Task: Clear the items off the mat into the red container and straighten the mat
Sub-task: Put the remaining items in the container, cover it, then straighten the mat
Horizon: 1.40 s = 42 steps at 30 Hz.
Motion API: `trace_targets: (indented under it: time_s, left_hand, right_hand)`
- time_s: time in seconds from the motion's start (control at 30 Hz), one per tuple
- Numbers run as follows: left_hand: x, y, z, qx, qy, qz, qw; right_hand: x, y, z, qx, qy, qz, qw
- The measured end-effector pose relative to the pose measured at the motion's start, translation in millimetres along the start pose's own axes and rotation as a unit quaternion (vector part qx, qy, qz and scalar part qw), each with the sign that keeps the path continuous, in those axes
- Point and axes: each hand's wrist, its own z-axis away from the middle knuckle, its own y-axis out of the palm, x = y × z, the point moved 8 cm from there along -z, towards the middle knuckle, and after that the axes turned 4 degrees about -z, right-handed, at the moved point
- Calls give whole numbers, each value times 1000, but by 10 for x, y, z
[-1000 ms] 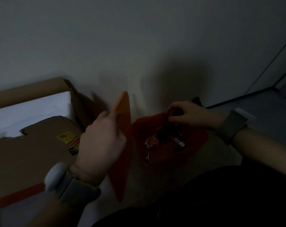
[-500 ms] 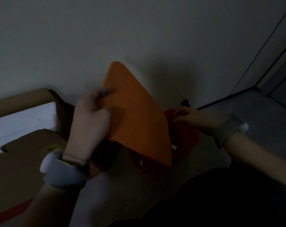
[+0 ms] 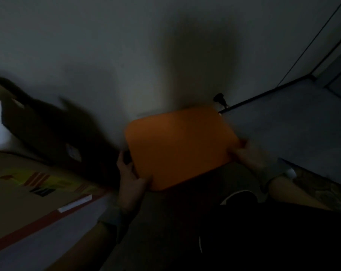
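The scene is dim and blurred. An orange mat (image 3: 180,147) with rounded corners lies nearly flat in front of me, close to the wall. My left hand (image 3: 131,180) grips its near-left corner. My right hand (image 3: 249,155) holds its right edge. The red container and the small items are hidden, apparently beneath the mat.
A large cardboard box (image 3: 38,184) with open flaps and a coloured label fills the left side. A pale wall (image 3: 126,55) rises just behind the mat. A small black object (image 3: 219,98) sits by the wall at the baseboard. Grey floor (image 3: 283,130) spreads to the right.
The mat has swung from upright in my left hand down to nearly flat over the red container. My right hand left the container's rim and took the mat's right edge.
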Motion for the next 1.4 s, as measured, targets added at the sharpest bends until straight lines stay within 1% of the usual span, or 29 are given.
trace_targets:
  time_s: [0.07, 0.2, 0.3, 0.37, 0.53, 0.63, 0.7, 0.9, 1.07, 1.23, 1.3, 1.4]
  left_hand:
    - [197, 107, -129, 12, -12, -40, 999]
    - [406, 196, -304, 16, 0, -143, 990]
    - [532, 229, -403, -11, -41, -237, 971]
    - [547, 241, -402, -36, -66, -247, 966]
    - [485, 217, -458, -64, -61, -264, 960]
    - [456, 217, -513, -55, -43, -275, 959]
    - [462, 213, -555, -47, -47, -275, 959]
    - [461, 270, -625, -31, -25, -318, 947]
    - [534, 254, -616, -24, -26, -313, 949]
    - [523, 240, -610, -7, -6, -327, 945]
    - [536, 247, -576, -13, -1, -340, 940]
    - [540, 258, -549, -11, 16, -355, 935]
  right_hand:
    - [-63, 0, -127, -15, -14, 10, 1000]
    - [-30, 36, -252, -35, -68, 28, 997]
    - [-90, 78, -407, -32, -72, 35, 996]
    - [-151, 119, -496, -27, -73, 51, 996]
    - [-199, 209, -583, -40, -84, 63, 994]
    - [-213, 216, -598, -51, -79, 72, 993]
    - [-222, 222, -624, -51, -78, 72, 993]
    - [-226, 215, -701, -37, -71, 60, 995]
    - [-230, 220, -736, -16, -65, 92, 994]
    - [-156, 282, -726, 21, -89, 146, 985]
    - [-138, 305, -712, 17, -105, 170, 980]
    - [-126, 296, -713, 6, -111, 176, 978]
